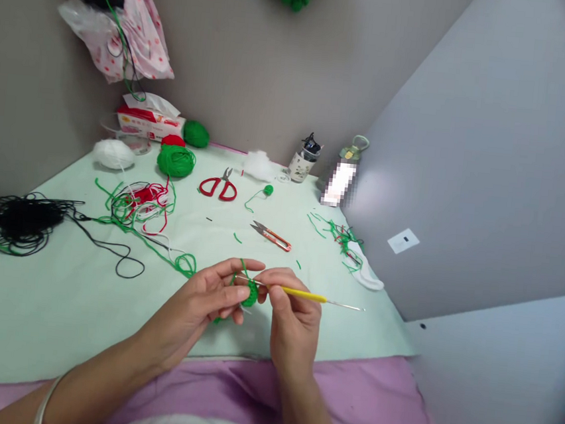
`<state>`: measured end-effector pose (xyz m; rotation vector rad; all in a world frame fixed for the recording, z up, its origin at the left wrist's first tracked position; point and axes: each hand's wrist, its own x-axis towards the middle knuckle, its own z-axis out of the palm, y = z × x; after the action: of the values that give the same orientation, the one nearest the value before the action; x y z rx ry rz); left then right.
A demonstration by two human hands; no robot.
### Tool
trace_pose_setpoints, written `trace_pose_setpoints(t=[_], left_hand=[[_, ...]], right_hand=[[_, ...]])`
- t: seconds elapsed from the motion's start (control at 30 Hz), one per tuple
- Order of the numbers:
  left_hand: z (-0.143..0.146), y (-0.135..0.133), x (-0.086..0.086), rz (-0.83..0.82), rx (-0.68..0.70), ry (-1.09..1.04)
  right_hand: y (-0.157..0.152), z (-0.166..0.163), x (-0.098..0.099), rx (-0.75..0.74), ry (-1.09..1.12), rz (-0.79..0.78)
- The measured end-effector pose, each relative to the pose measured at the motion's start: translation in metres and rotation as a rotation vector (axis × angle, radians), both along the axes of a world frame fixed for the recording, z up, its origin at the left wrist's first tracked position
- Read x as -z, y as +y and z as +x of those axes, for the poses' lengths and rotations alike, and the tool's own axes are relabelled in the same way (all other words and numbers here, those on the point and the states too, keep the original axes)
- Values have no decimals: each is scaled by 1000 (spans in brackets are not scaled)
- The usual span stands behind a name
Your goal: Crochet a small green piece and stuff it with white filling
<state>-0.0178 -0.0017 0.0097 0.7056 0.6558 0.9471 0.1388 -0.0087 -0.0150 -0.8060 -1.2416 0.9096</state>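
Observation:
My left hand (217,292) pinches a small round green crochet piece (250,294) between thumb and fingers, with green yarn looped over the raised index finger. My right hand (295,313) is closed around a crochet hook with a yellow handle (304,295). The hook's thin metal tip reaches left to the top of the green piece, while its other metal end points right. A green strand (185,264) lies on the table just beyond my left hand. Behind the hands rest orange-handled thread snips (273,236), their blades pointing left.
Red-handled scissors (219,186), a small green ball (268,189) and white stuffing (258,166) lie farther back. Black yarn (24,220), tangled red and green yarn (146,200) and a green yarn ball (176,160) are on the left. Yarn scraps (344,238) and a bottle (339,181) stand right.

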Motion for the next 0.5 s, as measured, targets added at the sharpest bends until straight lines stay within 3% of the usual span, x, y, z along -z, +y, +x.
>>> trace_pose_setpoints(t=[0.17,0.5], left_hand=[[-1,-1,0,-7,-1,75],[-4,-2,6,139,-121,161]], right_hand=[[-3,0,0,-16,-36,-20],[-5,-7,-1,40,-22,5]])
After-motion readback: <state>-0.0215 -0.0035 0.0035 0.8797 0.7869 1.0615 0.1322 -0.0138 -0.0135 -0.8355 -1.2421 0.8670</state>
